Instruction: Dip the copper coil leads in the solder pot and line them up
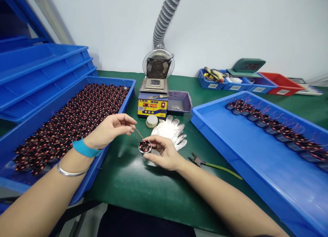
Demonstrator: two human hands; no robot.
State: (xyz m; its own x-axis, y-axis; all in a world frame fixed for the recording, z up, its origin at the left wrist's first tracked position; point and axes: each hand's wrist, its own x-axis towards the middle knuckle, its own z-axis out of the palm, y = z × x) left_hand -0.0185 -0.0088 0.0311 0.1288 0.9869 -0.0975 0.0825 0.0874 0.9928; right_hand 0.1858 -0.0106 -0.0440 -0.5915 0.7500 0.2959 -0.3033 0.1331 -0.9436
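Head view: wound core (145, 147) is on the near side of the yellow unit (152, 109), held at its rim in our right hand (166, 154). Left hand (112, 127), also nearside of the unit, has a narrow grip, apparently pinching the copper leads (139, 131). Looks like we're straightening leads; next move calls for a steady core, light tension. Cutters (215, 166) lie right-front of the unit.

A glossy dark green counter (120, 182); plain bright blue rectangular plastic trays (217, 124); a small round coil part (145, 146), black and coppery red with a silver rim (145, 152); a boxy yellow-and-blue electrical unit (153, 110) with orange-red digits (153, 105); white fabric gloves (166, 128); green-handled metal pliers (216, 166).
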